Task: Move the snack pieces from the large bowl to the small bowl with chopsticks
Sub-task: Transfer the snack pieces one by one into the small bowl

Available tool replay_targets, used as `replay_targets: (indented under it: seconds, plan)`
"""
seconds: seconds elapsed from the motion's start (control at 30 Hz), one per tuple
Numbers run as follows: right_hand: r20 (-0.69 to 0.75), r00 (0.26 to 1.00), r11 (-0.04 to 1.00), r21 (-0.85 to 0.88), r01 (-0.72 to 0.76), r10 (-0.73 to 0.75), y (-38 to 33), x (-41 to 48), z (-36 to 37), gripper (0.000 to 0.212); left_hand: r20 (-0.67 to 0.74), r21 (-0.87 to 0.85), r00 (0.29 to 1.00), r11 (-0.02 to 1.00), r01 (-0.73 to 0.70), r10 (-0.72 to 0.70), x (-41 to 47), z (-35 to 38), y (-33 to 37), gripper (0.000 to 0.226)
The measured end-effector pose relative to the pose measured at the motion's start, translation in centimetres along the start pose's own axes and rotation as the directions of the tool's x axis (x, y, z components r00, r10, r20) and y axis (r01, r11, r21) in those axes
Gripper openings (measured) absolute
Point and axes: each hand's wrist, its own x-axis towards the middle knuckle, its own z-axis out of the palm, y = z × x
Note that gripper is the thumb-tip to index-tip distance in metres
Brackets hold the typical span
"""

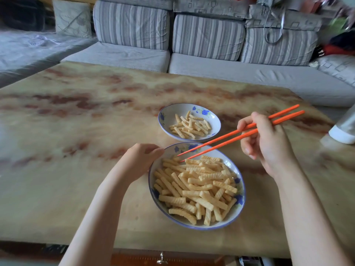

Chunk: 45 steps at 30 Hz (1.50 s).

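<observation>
A large white bowl with a blue rim [242,196] sits near the table's front edge, heaped with ridged yellow snack sticks [199,189]. Just behind it stands a small blue-flowered bowl [167,120] holding several snack sticks [190,126]. My right hand [267,143] grips a pair of orange chopsticks [230,136]; their tips are slightly apart at the far left of the heap, with no piece between them. My left hand [142,160] rests on the large bowl's left rim, fingers curled on the edge.
The bowls stand on a marbled tan table [76,131]. A white-based object [343,129] sits at the right table edge. A grey striped sofa [207,62] runs behind the table. A drawer handle [162,259] shows under the front edge.
</observation>
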Motion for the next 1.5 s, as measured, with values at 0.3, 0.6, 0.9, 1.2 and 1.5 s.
replay_targets:
  seconds: [0.3,0.6,0.9,1.2,1.5]
  plan:
    - [-0.029,0.999,0.998,0.061,-0.032,0.034,0.5,0.3,0.5,0.043,-0.004,0.000,1.000,1.000,-0.001,0.001,0.1,0.0,-0.1,0.023]
    - [-0.341,0.940,0.977,0.195,0.087,-0.016,0.8,0.7,0.2,0.039,-0.006,-0.007,1.000,1.000,0.013,-0.013,0.0,0.0,0.0,0.023]
    - [-0.354,0.932,0.986,0.112,0.123,-0.076,1.3,0.7,0.5,0.038,-0.008,-0.013,1.000,1.000,0.006,-0.007,0.3,0.1,-0.2,0.022]
    - [-0.071,0.993,0.994,0.042,0.097,-0.094,0.7,0.3,0.7,0.045,-0.012,-0.021,1.000,1.000,0.013,-0.013,0.5,0.1,-0.4,0.027]
    - [0.075,0.996,0.999,0.001,0.051,-0.051,0.6,0.0,1.5,0.051,-0.008,-0.034,1.000,0.999,0.013,-0.014,0.6,0.2,-0.5,0.024]
